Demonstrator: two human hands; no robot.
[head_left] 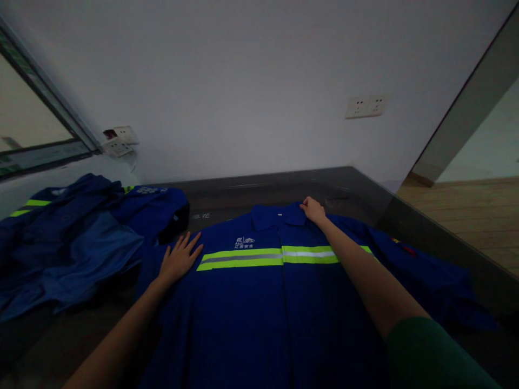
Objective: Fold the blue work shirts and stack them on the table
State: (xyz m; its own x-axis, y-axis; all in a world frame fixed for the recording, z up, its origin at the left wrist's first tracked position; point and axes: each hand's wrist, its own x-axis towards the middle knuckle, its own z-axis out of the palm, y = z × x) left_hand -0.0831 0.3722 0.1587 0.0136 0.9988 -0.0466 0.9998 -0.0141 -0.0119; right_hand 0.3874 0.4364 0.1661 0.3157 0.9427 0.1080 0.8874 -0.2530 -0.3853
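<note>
Dark table (pixel 243 187): we see it run along the far wall, with the clothing spread over it
Blue jacket (pixel 243 313): lies front up on the table between and below our hands; its long axis runs far to near, collar at the far end, the lower body going out of view at the near edge
Heap of blue clothes (pixel 91 237): crumpled at the left, near the jacket's left side; we cannot tell how many pieces it holds
Right-hand sleeve (pixel 425 281): reaches right and nearer from the shoulder, past our right forearm
Reflective band (pixel 243 257): crosses the chest left to right, square to the long axis, on the near side of the collar
Collar (pixel 265 218): at the jacket's far end; our right hand is the nearer one, touching its right side, while our left hand is well apart, to the left and nearer
Left hand (pixel 180 258): fingers spread, palm down on the cloth just beside the band's left end, gripping nothing that we can see
Right hand (pixel 313 209): fingers drawn together in what looks like a pinch on the collar's right edge; most of the jacket lies left and near of this grip
White chest print (pixel 244 243): between our hands, just beyond the band's left half
</note>
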